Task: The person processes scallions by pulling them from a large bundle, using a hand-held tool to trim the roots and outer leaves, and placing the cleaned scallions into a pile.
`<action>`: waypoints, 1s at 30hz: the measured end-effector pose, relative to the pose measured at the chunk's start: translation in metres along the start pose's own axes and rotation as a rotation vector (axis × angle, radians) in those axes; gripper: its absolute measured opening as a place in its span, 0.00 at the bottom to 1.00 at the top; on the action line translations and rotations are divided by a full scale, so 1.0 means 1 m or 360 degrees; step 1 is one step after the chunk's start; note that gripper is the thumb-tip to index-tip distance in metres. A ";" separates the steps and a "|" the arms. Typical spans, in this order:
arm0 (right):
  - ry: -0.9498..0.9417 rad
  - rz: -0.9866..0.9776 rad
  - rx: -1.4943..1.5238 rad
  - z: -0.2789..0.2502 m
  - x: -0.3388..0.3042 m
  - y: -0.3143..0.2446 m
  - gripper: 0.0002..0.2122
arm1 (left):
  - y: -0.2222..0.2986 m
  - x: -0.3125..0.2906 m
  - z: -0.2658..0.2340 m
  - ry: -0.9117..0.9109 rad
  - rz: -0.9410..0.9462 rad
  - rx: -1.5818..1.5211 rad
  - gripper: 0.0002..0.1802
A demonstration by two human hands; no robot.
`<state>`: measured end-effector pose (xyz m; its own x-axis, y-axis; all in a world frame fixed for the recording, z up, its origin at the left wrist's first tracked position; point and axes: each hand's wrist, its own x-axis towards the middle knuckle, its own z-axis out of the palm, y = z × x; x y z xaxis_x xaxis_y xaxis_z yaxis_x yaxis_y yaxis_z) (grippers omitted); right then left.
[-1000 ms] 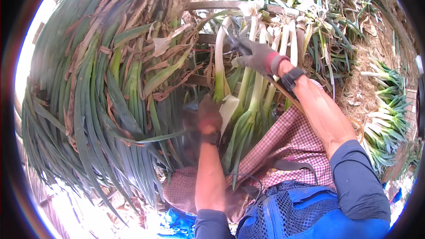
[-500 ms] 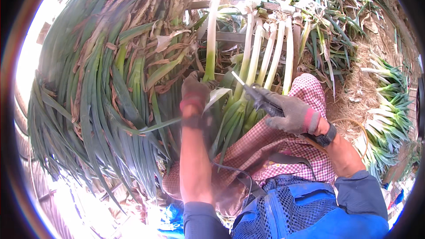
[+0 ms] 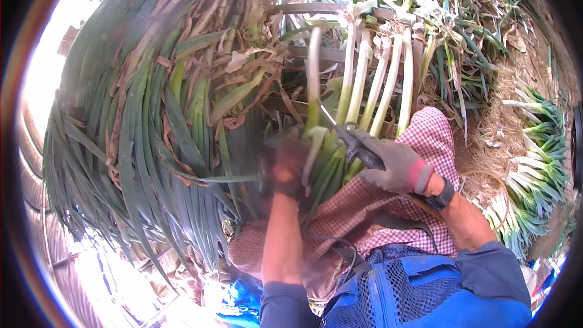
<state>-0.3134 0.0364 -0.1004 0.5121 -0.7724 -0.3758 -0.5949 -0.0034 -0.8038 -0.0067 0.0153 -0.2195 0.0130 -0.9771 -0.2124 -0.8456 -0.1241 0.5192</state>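
My right hand (image 3: 395,164), in a grey glove with a red cuff, is closed on a black air blow gun (image 3: 359,146). The gun's thin metal nozzle points up and left, at a long green onion (image 3: 314,73) with a bare white stem. This onion stands apart, left of a row of several other long green onions (image 3: 361,76) with white stems and roots at the far end. My left hand (image 3: 290,158), gloved and smeared by motion, is at the lower green part of the single onion and appears closed around it. Its fingers are blurred.
A big heap of untrimmed green onions (image 3: 139,115) with dry brown leaves fills the left. Beyond the row lie a wooden bar (image 3: 328,9) and scattered peelings (image 3: 461,30). Cleaned onions (image 3: 528,170) lie at the far right, near a thin orange hose (image 3: 505,197).
My left hand and the single onion have moved right and toward me, closer to the nozzle. My right hand keeps its hold on the blow gun. The whole view has shifted slightly.
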 end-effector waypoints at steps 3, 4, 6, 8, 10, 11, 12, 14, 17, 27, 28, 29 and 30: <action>-0.0119 -0.0205 0.0138 -0.001 0.000 -0.003 0.46 | 0.057 -0.036 -0.010 -0.0343 -0.0244 -0.0069 0.16; -0.0192 -0.0231 0.0161 -0.003 0.001 -0.003 0.46 | 0.071 -0.044 -0.016 -0.0326 -0.0261 -0.0223 0.18; 0.0015 -0.0222 0.0180 -0.006 0.006 -0.002 0.45 | 0.081 -0.044 -0.039 -0.0232 -0.0279 -0.0303 0.20; 0.0157 -0.0152 0.0150 -0.012 0.011 0.000 0.45 | 0.078 -0.033 -0.064 0.0294 -0.0030 -0.0081 0.26; 0.0089 -0.0068 0.0215 -0.015 0.014 0.003 0.45 | 0.059 -0.007 -0.099 0.0871 0.0072 0.0539 0.35; 0.0070 -0.0075 0.0224 -0.015 0.015 0.003 0.46 | 0.048 0.008 -0.116 0.1081 0.0050 0.0890 0.40; 0.0057 -0.0083 0.0231 -0.014 0.014 0.004 0.46 | 0.040 0.021 -0.126 0.0991 -0.0060 0.1044 0.40; 0.0018 -0.0174 0.0174 -0.008 0.013 0.003 0.47 | 0.026 0.042 -0.137 0.1001 -0.0078 0.1353 0.42; -0.0192 -0.0115 0.0031 0.008 0.011 0.000 0.47 | 0.011 0.073 -0.138 0.0769 -0.0198 0.1399 0.37; -0.0010 -0.0255 0.0124 -0.002 0.010 0.007 0.47 | -0.001 0.010 -0.051 0.0446 0.0136 0.1149 0.03; -0.0001 -0.0137 0.0148 -0.004 0.008 0.008 0.47 | 0.012 -0.003 -0.032 0.0444 0.0232 0.0856 0.03; -0.0027 -0.0040 0.0192 -0.006 0.009 0.010 0.48 | 0.026 -0.015 -0.016 0.0335 0.0175 0.0859 0.04; -0.0055 0.0059 0.0238 -0.008 0.007 0.012 0.49 | 0.040 -0.028 -0.004 0.0263 0.0143 0.0854 0.04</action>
<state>-0.3220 0.0261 -0.1087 0.5139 -0.7480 -0.4199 -0.5163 0.1212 -0.8478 -0.0388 0.0374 -0.1896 -0.0245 -0.9992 -0.0321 -0.9994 0.0237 0.0267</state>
